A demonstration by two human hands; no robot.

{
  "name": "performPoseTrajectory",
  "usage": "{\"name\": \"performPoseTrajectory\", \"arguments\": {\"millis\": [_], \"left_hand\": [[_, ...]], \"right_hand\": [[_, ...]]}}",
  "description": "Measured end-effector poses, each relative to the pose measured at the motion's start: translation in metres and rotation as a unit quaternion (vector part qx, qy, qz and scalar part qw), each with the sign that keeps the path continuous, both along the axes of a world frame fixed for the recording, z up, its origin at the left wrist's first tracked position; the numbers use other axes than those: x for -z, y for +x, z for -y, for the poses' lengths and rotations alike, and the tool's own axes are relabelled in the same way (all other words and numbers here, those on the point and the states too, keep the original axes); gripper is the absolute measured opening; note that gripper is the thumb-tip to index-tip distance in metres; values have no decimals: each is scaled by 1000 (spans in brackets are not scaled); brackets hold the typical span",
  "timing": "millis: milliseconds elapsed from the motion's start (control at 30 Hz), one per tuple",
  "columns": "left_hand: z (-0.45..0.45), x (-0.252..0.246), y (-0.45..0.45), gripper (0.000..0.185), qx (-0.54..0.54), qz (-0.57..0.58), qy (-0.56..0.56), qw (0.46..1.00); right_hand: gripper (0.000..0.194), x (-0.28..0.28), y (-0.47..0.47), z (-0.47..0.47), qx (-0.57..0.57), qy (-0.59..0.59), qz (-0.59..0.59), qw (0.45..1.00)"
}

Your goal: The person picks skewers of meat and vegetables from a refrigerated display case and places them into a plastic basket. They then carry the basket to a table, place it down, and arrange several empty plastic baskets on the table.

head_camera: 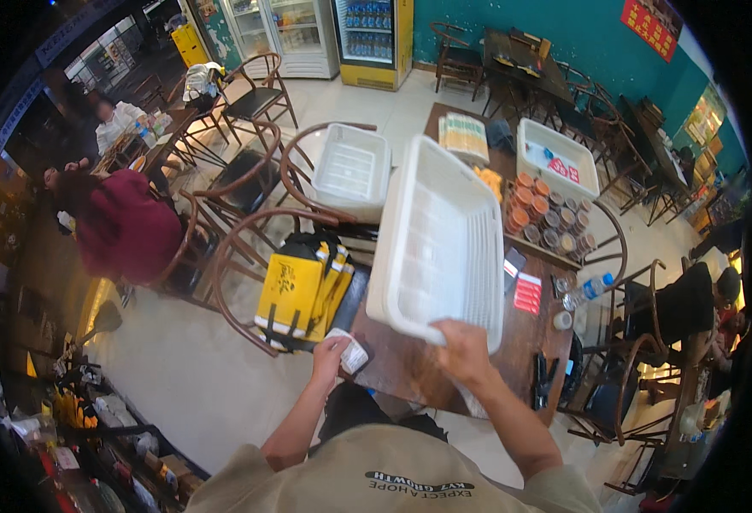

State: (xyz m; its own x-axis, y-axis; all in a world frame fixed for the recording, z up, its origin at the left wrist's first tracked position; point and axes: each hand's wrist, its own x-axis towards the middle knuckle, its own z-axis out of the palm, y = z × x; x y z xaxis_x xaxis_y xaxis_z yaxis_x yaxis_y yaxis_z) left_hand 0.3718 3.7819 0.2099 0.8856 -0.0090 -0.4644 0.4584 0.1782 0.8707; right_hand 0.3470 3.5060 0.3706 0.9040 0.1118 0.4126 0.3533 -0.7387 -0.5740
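My right hand (464,351) grips the near rim of a large white plastic basket (408,276). The basket stands tilted over the dark wooden table (408,362), its slotted inside facing right; I see nothing in it. Between the fingers of my left hand (328,360) is a small flat item (353,356) with a white face and dark edge, which bears writing. That hand is at the table's left corner, just below a yellow and black insulated bag (293,295) on a chair. Red and white cards (527,294) and a phone-like item (512,266) lie right of the basket.
Lidded cups (549,221) fill a tray on the right, near a white bin (557,157) and packaged bundles (464,138). A water bottle (587,290) lies at the right edge. Another white bin (352,163) rests on a chair. Seated people (126,224) are at left.
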Motion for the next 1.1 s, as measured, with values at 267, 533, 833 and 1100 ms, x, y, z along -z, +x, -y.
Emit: {"name": "performPoseTrajectory", "arguments": {"millis": [267,533,833,1100], "left_hand": [[-146,44,41,23,-112,38,145,982],[-257,71,-36,15,-215,-102,182,954],[-283,105,-67,15,-228,-154,171,946],[-241,50,8,26,-69,-42,198,977]], "right_hand": [[25,82,344,-75,47,-18,78,996],[47,260,518,-113,55,-160,-111,979],[48,328,532,-150,92,-369,-310,871],[23,242,310,-228,-36,88,-278,956]]}}
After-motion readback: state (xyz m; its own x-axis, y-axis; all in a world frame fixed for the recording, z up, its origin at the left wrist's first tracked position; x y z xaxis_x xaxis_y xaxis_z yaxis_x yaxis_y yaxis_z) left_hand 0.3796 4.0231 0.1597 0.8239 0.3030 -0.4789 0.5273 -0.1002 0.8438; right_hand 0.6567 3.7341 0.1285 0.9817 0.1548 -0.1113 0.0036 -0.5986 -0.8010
